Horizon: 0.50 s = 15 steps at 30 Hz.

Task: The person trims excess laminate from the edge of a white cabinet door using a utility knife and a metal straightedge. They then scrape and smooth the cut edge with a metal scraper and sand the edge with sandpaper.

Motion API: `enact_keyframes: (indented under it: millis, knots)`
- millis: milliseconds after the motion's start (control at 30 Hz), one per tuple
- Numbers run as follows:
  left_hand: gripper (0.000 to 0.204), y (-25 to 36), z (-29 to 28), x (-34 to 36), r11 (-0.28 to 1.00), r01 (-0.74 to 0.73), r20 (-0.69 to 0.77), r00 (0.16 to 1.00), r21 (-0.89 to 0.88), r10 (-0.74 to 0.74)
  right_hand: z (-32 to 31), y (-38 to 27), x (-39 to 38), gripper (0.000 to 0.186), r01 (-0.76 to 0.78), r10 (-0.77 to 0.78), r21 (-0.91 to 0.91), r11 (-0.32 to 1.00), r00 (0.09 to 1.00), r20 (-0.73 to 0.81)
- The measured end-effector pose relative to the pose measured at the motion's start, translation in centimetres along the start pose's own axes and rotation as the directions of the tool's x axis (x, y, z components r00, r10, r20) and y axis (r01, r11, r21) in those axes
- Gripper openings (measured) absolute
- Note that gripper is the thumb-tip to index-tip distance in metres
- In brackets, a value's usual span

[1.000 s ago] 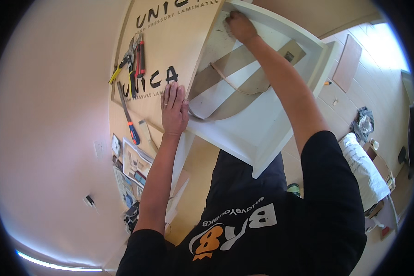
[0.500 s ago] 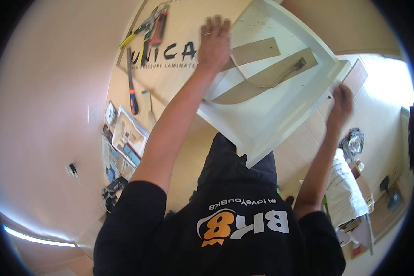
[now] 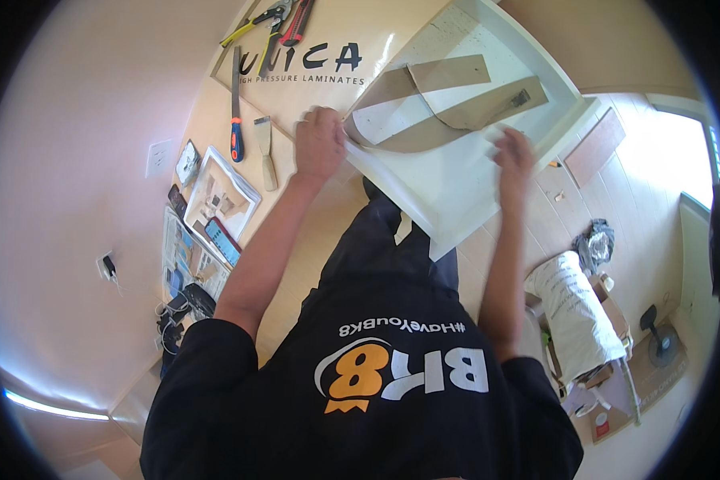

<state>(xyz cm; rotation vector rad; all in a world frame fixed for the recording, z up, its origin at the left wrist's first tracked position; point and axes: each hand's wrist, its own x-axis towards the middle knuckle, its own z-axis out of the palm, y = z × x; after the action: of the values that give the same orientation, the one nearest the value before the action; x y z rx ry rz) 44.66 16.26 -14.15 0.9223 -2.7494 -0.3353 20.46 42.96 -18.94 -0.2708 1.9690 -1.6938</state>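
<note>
A shallow white tray-like panel (image 3: pixel 464 210) with raised edges lies tilted across the work surface, its near corner jutting over my legs. Inside it lie a brown strip (image 3: pixel 464 72) and a longer curved brown strip (image 3: pixel 412 140) with a dark smudge near one end. At the panel's left corner, my left hand (image 3: pixel 320 142) has its fingers bent against the edge. My right hand (image 3: pixel 514 160) is over the panel's right part, its fingers smeared by motion. Whether it touches or holds anything does not show.
On the board at left lie pliers (image 3: pixel 276 12), a red-handled tool (image 3: pixel 298 22), a file (image 3: pixel 236 104) and a scraper (image 3: pixel 266 152). Papers and a phone (image 3: pixel 222 240) lie nearer. Right, on the floor, are a white sack (image 3: pixel 576 308), black plastic (image 3: pixel 596 244) and a reddish board (image 3: pixel 594 148).
My left hand has come down and left from the panel's upper left to its left corner. My right hand has moved left, from beyond the right edge to over the panel.
</note>
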Motion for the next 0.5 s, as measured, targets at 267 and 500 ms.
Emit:
enact_keyframes:
  millis: [267, 500]
  knots:
    - [0.019, 0.0, 0.2, 3.4, 0.971, -0.046, 0.454, 0.888, 0.235, -0.068, 23.6, -5.1, 5.3, 0.054, 0.021, 0.176, -0.743, 0.669, 0.966, 0.187]
    - [0.021, 0.4, -0.4, 2.5, 0.958, -0.285, 0.598, 0.772, 0.022, 0.216, 23.9, -2.7, 5.8, 0.044, 0.208, -0.076, -0.689, 0.694, 0.973, 0.217]
